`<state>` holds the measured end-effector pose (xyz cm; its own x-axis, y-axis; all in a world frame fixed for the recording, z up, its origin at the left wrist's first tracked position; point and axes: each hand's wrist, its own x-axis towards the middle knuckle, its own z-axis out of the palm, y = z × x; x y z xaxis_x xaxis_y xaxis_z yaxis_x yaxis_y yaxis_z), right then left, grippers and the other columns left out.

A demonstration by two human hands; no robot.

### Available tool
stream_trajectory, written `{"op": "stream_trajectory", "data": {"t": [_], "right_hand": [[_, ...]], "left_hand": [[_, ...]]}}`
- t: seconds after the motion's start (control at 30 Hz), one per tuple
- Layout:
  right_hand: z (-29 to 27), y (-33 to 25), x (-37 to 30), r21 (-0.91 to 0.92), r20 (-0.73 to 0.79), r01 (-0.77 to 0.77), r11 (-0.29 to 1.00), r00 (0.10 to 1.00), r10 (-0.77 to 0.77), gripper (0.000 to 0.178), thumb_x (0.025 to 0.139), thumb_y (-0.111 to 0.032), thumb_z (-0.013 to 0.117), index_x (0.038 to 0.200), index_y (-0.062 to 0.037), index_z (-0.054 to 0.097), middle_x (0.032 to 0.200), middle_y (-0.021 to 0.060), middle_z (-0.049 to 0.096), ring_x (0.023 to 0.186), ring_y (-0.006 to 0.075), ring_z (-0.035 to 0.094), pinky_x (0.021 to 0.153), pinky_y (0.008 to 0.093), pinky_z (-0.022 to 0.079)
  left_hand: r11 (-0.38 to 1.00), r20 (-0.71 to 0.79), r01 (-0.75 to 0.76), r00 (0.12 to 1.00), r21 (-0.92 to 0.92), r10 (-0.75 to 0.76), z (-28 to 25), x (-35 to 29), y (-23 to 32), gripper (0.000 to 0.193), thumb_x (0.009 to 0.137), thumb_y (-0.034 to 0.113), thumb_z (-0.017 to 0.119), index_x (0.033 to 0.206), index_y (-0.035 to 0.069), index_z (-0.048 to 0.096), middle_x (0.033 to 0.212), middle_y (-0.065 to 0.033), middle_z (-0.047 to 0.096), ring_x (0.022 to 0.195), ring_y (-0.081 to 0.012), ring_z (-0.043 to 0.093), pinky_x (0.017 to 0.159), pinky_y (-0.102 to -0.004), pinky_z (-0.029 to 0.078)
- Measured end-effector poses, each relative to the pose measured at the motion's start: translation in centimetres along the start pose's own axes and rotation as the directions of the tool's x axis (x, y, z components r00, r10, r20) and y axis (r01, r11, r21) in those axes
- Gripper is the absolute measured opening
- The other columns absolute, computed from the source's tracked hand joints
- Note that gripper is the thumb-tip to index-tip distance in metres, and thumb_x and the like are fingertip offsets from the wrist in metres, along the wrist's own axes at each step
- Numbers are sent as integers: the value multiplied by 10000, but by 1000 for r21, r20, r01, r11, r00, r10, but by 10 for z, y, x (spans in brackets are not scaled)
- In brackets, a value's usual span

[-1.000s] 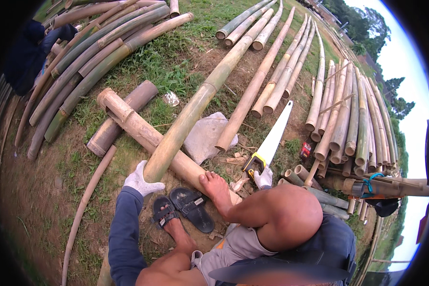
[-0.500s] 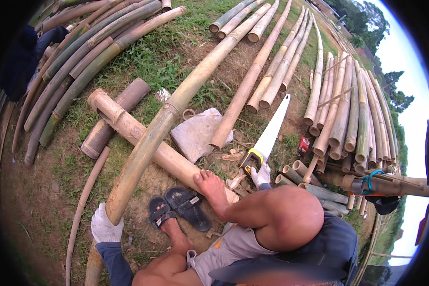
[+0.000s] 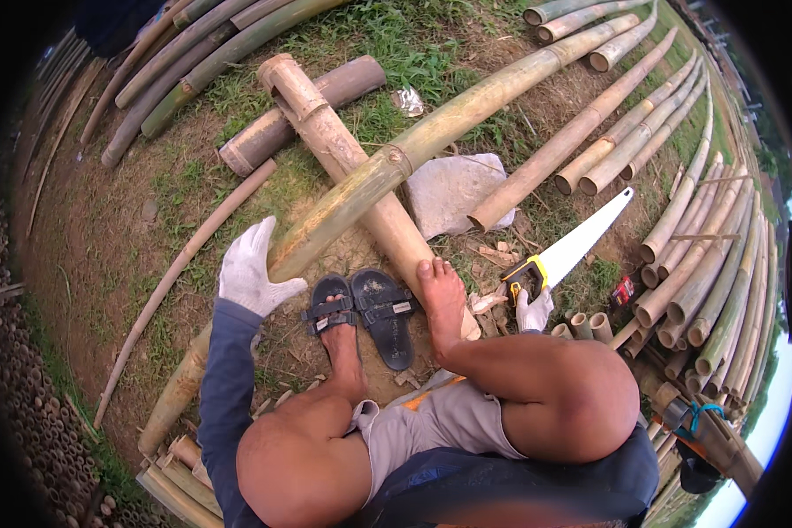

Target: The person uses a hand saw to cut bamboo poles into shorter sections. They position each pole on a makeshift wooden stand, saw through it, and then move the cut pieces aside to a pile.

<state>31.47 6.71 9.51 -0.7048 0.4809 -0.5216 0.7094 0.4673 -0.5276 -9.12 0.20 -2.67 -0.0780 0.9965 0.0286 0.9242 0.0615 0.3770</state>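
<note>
Placing the long green-and-tan bamboo pole (image 3: 458, 115) seems my step; it lies across a thick tan bamboo log (image 3: 400, 233). My left fingers (image 3: 260, 234) spread open by the pole's near end; my right fingers (image 3: 536, 311) clutch the yellow-handled metal saw (image 3: 583, 238). Next calls for a firm left hold.

Grey stone (image 3: 459, 198) on dirt; crumpled silver foil (image 3: 408, 102) farther up, on grass. Black sandals (image 3: 387, 327) side by side on bare soil. Thin curved bamboo pole (image 3: 178, 267) along ground at left. Stacked bamboo poles (image 3: 727, 268) at right, small red packet (image 3: 623, 291) near their ends. Teal tie (image 3: 697, 412) at lower right.
</note>
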Motion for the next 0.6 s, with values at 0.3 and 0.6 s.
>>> {"op": "stream_trajectory", "data": {"t": [0.3, 0.6], "right_hand": [[175, 54, 148, 66, -677, -249, 966, 700, 227, 543, 1160, -325, 526, 1290, 185, 658, 1324, 385, 695, 1248, 514, 674, 1116, 518, 505], [175, 35, 150, 387, -607, -311, 868, 622, 494, 716, 1162, -496, 359, 1440, 85, 671, 1404, 358, 674, 1265, 497, 637, 1136, 567, 433]], "left_hand": [[966, 356, 183, 928, -180, -109, 45, 63, 24, 855, 753, 484, 938, 1436, 111, 585, 1170, -219, 787, 1124, -449, 757, 975, -539, 582], [987, 251, 155, 957, -31, -143, 8, -23, -19, 878, 811, 416, 904, 1551, 116, 540, 1151, -215, 748, 1051, -424, 771, 879, -543, 618]]}}
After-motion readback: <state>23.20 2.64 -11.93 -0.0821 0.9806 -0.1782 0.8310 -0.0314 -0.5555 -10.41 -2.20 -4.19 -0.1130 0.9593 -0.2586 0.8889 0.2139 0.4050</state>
